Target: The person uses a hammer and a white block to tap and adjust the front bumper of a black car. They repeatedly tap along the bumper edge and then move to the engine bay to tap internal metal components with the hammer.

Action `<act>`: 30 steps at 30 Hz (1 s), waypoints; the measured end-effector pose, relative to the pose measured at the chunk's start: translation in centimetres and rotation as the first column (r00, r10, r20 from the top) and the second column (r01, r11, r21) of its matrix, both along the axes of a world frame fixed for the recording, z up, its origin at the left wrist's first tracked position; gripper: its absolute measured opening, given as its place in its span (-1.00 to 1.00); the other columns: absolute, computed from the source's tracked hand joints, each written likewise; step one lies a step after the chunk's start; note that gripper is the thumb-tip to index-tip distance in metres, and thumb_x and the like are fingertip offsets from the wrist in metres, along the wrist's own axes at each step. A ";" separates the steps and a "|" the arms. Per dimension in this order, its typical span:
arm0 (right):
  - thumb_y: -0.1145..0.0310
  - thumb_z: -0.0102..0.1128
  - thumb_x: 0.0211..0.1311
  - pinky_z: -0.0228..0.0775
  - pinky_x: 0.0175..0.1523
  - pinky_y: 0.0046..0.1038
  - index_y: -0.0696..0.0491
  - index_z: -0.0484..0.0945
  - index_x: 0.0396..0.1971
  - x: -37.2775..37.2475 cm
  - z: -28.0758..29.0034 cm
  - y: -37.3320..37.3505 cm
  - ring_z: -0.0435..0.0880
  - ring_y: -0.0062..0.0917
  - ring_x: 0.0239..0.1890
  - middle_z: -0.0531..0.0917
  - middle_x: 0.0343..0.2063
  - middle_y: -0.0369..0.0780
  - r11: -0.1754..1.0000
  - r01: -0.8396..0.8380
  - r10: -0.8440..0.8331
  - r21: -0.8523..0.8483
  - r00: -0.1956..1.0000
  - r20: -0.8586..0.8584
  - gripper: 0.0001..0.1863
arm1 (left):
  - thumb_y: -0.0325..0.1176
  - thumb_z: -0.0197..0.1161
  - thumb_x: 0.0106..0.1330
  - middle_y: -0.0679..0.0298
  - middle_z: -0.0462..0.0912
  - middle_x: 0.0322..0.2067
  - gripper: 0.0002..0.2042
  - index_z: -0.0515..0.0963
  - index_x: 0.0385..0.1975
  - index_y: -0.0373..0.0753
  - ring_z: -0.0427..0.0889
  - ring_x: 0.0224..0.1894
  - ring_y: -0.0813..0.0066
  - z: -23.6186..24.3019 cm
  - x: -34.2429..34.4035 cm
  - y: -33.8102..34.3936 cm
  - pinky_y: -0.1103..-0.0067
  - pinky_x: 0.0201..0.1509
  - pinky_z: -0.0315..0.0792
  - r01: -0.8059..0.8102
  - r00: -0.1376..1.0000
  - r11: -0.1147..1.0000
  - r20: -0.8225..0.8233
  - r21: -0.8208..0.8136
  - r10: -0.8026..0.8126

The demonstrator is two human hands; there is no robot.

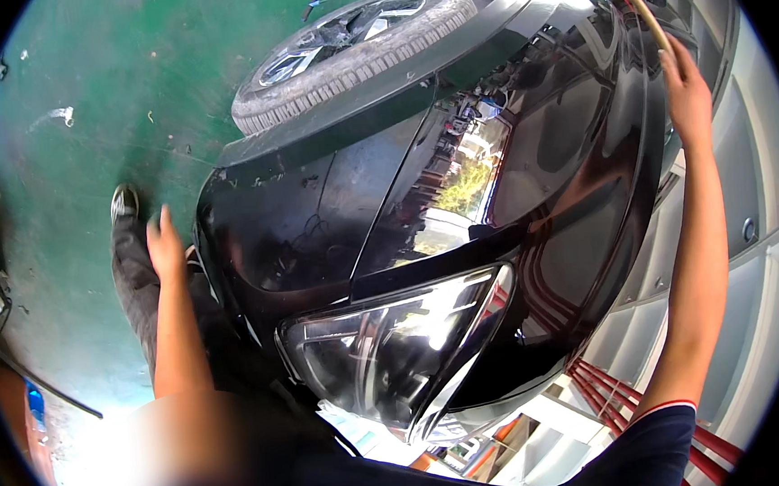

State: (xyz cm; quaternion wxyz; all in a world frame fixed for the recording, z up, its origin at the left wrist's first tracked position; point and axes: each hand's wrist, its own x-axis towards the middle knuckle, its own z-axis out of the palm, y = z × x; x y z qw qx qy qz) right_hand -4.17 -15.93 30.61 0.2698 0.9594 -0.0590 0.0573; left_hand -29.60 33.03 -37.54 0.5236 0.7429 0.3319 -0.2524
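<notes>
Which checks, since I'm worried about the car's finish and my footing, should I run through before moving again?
1. Left hand free: ok; nothing shows in it, though it is blurred.
2. Right hand firmly gripping the curved tan strip: cannot tell; the strip reaches the fingers.
3. Headlight lens uncracked: cannot tell; glare and reflections cover it.
4. Glossy black bodywork unscratched: cannot tell; reflections confuse the surface.
5. Green floor free of litter: not ok; a whitish scrap lies there.
6. Shoe clear of that scrap: ok; floor shows between them.
</notes>
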 end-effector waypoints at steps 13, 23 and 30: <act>0.30 0.13 0.48 0.42 0.22 -0.45 -0.08 0.59 0.29 1.9 -2.2 13.9 0.67 -0.49 0.00 0.75 -0.01 -0.19 0.998 0.059 -0.066 -0.029 0.942 -0.329 -0.58 | 0.56 0.09 0.23 0.25 0.65 0.04 -0.16 0.62 0.12 -0.14 0.54 0.06 0.28 -10.0 -23.3 1.7 0.33 0.12 0.38 -0.269 0.680 0.842 -0.711 -0.469 -0.179; 0.39 0.11 0.45 0.45 0.24 -0.38 -0.03 0.58 0.27 0.3 -3.5 18.1 0.72 -0.39 0.02 0.76 -0.02 -0.14 0.997 -0.058 0.041 -0.045 0.949 -0.312 -0.58 | 0.51 -0.09 0.37 0.11 0.50 0.34 -0.05 0.29 0.46 -0.26 0.46 0.37 0.16 -11.9 -25.4 -2.0 0.39 0.46 0.28 -0.592 0.734 0.497 -0.679 -0.634 0.009; 0.39 0.11 0.45 0.45 0.25 -0.37 -0.04 0.56 0.29 0.6 -4.6 18.2 0.72 -0.40 0.05 0.75 -0.02 -0.13 0.995 -0.060 0.037 -0.085 0.967 -0.251 -0.56 | 0.50 -0.10 0.39 0.15 0.54 0.31 -0.08 0.34 0.44 -0.23 0.52 0.31 0.13 -9.8 -24.0 -1.8 0.31 0.39 0.39 -0.664 0.665 0.442 -0.746 -0.603 -0.018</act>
